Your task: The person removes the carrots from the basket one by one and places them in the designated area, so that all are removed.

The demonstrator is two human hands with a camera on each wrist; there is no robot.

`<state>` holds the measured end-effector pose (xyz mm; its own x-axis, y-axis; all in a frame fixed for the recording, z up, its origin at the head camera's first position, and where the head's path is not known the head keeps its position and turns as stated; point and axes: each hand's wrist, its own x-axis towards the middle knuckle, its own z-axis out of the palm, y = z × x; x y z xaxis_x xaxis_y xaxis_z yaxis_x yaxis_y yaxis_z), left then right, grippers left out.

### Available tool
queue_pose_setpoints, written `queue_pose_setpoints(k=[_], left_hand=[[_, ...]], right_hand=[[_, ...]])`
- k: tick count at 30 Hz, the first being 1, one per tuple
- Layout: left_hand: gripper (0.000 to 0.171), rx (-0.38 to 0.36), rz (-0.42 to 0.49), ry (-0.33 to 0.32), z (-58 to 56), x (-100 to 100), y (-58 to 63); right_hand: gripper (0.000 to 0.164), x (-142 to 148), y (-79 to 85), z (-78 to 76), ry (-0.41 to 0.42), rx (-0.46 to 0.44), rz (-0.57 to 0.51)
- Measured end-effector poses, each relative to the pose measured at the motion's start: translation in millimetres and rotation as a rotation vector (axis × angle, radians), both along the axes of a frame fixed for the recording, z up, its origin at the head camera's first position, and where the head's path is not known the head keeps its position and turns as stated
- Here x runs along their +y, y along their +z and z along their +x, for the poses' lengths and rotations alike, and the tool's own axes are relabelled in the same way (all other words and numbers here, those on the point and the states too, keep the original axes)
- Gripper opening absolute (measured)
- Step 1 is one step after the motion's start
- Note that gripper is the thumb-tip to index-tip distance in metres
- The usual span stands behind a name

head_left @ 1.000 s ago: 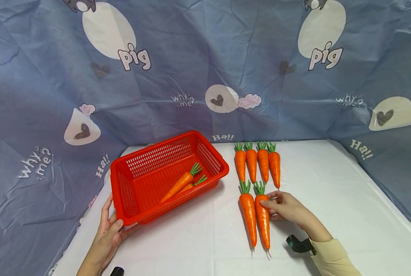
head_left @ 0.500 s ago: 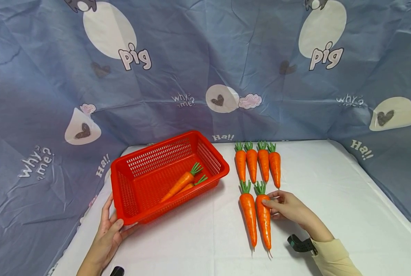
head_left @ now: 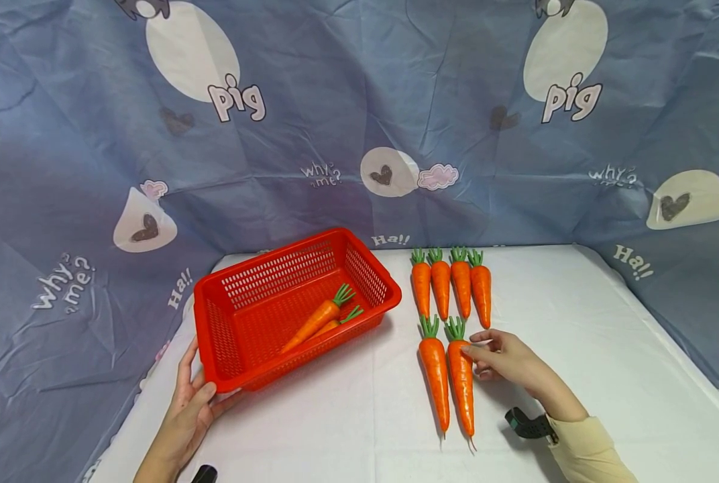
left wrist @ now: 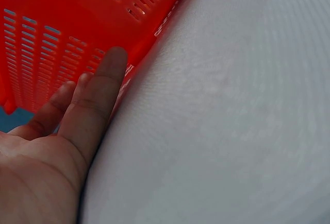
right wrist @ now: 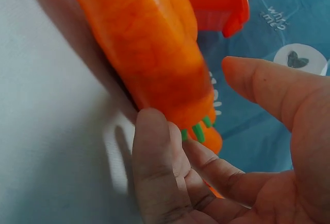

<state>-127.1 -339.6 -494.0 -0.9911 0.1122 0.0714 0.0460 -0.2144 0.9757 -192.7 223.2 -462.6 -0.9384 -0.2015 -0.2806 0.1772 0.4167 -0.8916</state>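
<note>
A red perforated basket (head_left: 299, 369) stands on the left of the white table. Two carrots with green tops lie inside it, the upper carrot (head_left: 312, 325) partly covering the lower carrot (head_left: 330, 327). My left hand (head_left: 181, 419) touches the basket's near left corner, thumb at the rim; its extended fingers (left wrist: 95, 95) lie against the outer wall. Beside the right carrot (head_left: 462, 382) of the front pair is my right hand (head_left: 510, 362), fingers relaxed. In the right wrist view, the thumb (right wrist: 258, 77) is apart from the carrot (right wrist: 144, 49), with fingertips close to its side.
Left of that carrot lies another carrot (head_left: 434, 382). Behind the pair, several carrots (head_left: 460, 285) form a back row, tops toward the cloth. A blue printed curtain (head_left: 359, 107) closes off the back and sides of the white tabletop (head_left: 329, 429).
My right hand has loosened from the front right carrot, its thumb drawing back toward the carrot's edge. The left hand and the basket show no clear movement.
</note>
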Motion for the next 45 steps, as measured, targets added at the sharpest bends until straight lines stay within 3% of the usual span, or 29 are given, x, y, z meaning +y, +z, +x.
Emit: queue_pose_setpoints(k=[21,35,45], left_hand=[[0.076,0.016,0.003,-0.001,2.0,-1.1,1.7],[0.076,0.025,0.005,-0.005,1.1,0.7,-0.9],[0.076,0.041,0.006,-0.003,1.9,-0.2,-2.0]], right_hand=[[0.066,-6.6,58.1,-22.5,0.046,0.125,0.079],[0.061,-48.7,76.4,-35.4,0.106,0.137,0.064],[0.056,-82.0,92.7,-48.7,0.141,0.161,0.113]])
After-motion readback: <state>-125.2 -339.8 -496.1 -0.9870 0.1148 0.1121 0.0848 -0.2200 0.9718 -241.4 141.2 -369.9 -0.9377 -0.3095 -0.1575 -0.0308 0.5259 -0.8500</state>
